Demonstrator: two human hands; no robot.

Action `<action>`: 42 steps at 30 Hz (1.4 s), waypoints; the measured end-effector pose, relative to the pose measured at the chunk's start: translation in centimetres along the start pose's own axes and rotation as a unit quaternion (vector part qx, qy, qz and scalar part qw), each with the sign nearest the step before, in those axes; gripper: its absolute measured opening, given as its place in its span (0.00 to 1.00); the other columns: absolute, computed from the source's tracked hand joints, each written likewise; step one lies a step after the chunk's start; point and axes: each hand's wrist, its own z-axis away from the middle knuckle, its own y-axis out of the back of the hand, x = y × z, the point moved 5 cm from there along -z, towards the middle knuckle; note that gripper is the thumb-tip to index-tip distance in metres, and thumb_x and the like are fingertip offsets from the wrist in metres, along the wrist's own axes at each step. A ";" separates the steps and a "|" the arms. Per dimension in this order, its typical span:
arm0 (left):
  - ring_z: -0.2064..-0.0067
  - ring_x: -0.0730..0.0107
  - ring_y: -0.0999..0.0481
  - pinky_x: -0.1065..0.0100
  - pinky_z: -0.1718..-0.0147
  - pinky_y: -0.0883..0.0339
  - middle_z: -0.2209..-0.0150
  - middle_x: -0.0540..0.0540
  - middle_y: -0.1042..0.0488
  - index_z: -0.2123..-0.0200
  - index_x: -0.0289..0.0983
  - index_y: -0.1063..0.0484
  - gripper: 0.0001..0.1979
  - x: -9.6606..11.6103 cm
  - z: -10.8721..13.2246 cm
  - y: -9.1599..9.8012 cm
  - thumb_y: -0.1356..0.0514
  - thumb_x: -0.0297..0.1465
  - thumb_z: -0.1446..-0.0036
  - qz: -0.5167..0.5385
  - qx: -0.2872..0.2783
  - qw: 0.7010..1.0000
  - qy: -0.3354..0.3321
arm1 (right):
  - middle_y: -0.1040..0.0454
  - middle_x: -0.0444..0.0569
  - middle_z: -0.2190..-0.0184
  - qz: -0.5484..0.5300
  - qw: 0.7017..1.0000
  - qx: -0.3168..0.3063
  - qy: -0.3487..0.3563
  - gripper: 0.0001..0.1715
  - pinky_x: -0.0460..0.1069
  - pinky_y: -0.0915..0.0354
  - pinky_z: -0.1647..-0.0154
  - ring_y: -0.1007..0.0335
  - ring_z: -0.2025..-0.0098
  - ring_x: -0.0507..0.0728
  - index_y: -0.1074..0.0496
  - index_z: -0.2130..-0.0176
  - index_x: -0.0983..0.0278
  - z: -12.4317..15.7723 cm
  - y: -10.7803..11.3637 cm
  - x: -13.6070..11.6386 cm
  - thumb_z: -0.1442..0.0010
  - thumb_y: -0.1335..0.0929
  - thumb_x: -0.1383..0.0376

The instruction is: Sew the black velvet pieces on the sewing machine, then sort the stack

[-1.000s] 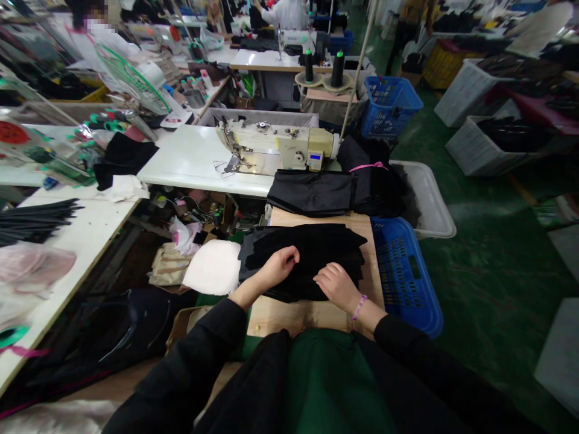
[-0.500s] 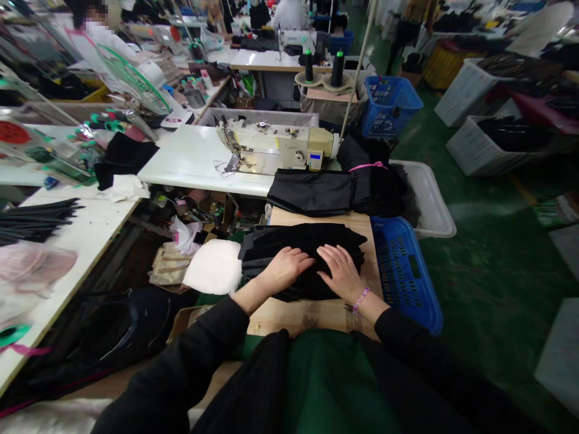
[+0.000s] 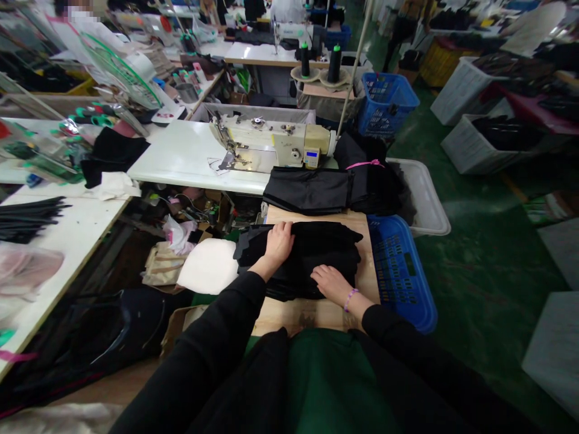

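Observation:
A stack of black fabric pieces (image 3: pixel 325 247) lies on a light wooden board (image 3: pixel 289 313) in front of me. My left hand (image 3: pixel 279 244) is near the stack's far edge, its fingers bent and close together on the cloth, seemingly pinching the top layer. Lower and to the right, my right hand (image 3: pixel 332 282) rests on the near part of the stack, fingers stretched over the fabric, a beaded bracelet at the wrist. Behind the stack lies a folded black garment piece (image 3: pixel 307 190), beside a black bundle tied with a pink strip (image 3: pixel 365 164).
A sewing machine (image 3: pixel 271 141) stands on the white table (image 3: pixel 172 154) ahead. To the right are a blue basket (image 3: pixel 407 277) and a white bin (image 3: pixel 432 199). A white cushion-like pad (image 3: pixel 208 265) sits left of the stack. Black strips (image 3: pixel 31 217) lie on the left table.
My left hand has moved up and slightly left, toward the stack's far edge. My right hand has shifted down and a little left, so the hands are farther apart.

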 end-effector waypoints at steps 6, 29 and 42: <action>0.54 0.61 0.27 0.62 0.53 0.33 0.57 0.41 0.27 0.56 0.37 0.27 0.10 1.5 5.6 -2.0 0.46 0.27 0.36 0.138 -0.074 0.972 -0.173 | 0.26 0.51 0.66 -0.024 0.999 -0.040 -0.019 0.09 0.51 0.35 0.62 0.31 0.62 0.57 0.26 0.67 0.65 0.4 -3.0 1.0 0.37 0.34 0.74; 0.62 0.64 0.27 0.63 0.57 0.32 0.66 0.45 0.25 0.66 0.37 0.27 0.06 0.6 9.6 -5.5 0.44 0.26 0.43 0.288 -0.196 0.936 -0.055 | 0.26 0.53 0.59 -0.101 0.994 0.034 -0.028 0.08 0.52 0.32 0.59 0.30 0.57 0.59 0.29 0.59 0.65 0.7 1.1 1.0 0.40 0.30 0.71; 0.71 0.67 0.25 0.66 0.66 0.30 0.76 0.48 0.23 0.76 0.35 0.24 0.05 -0.6 8.7 -6.0 0.39 0.29 0.52 0.408 -0.253 0.871 0.103 | 0.26 0.53 0.54 -0.019 0.993 0.057 0.106 0.12 0.51 0.36 0.61 0.31 0.59 0.56 0.26 0.57 0.63 0.0 1.2 -1.2 0.34 0.36 0.74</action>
